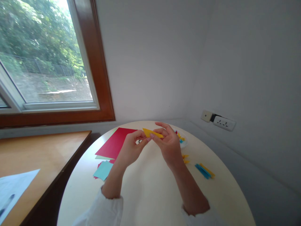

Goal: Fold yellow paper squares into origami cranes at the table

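Note:
A piece of folded yellow paper [147,132] is held up above the round table, pinched between both hands. My left hand [133,146] grips its left side with thumb and fingers. On the right side, my right hand [168,142] has its thumb pressed on the paper, with the index finger raised off it. Behind my left hand lies a large red sheet [114,142] on top of a pale green one [103,157]. Small light-blue square papers [103,170] rest over red ones, close to my left forearm.
Past my right hand stands a clear dish [185,142] with small yellow, blue and red pieces. Several yellow folded pieces [185,158] and bundles of blue strips [202,171] and yellow strips [208,170] lie on the round table [150,194]. A wooden desk [47,147] stands left.

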Tool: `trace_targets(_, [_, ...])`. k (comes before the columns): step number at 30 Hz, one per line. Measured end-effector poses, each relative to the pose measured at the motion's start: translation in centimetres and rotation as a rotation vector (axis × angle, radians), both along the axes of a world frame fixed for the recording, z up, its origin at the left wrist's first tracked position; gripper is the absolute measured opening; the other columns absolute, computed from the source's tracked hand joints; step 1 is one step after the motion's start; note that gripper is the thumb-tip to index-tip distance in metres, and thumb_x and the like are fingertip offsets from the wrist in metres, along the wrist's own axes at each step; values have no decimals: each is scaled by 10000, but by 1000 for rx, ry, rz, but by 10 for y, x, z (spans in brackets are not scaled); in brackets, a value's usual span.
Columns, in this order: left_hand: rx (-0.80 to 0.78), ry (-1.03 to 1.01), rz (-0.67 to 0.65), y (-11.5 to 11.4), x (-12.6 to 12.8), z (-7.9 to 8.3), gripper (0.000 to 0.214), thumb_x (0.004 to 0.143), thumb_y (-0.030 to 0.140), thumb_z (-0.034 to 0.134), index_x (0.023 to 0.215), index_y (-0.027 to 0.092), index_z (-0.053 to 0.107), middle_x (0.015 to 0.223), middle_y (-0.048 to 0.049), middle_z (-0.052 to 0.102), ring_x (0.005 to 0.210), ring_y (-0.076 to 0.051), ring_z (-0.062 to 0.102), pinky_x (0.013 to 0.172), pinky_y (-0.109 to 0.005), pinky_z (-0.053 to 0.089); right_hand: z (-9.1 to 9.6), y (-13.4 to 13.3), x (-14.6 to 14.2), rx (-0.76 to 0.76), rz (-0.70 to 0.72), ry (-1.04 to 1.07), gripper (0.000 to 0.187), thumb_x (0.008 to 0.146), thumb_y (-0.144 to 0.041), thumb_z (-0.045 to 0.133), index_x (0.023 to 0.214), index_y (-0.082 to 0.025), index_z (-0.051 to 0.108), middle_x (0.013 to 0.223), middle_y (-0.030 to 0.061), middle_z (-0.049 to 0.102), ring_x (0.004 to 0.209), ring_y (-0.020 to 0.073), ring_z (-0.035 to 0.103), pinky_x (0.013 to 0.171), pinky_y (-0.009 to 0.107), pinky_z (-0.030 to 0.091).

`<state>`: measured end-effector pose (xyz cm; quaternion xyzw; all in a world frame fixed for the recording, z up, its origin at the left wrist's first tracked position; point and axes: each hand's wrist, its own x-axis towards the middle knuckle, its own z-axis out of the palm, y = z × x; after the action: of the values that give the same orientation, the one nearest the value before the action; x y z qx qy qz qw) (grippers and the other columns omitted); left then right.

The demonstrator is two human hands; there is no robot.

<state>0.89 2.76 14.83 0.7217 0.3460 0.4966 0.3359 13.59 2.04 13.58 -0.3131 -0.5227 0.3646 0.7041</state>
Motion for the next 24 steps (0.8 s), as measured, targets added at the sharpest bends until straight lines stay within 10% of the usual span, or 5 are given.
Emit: trace_targets(24, [18,31,46,-2,0,0,188,755,311,581,635,167,574,609,-4,575,612,-131,532,540,-245,427,-2,0,0,6,-34,-39,383,659,-235,685,1021,-210,562,742,-13,613,712,124,611,666,257,510])
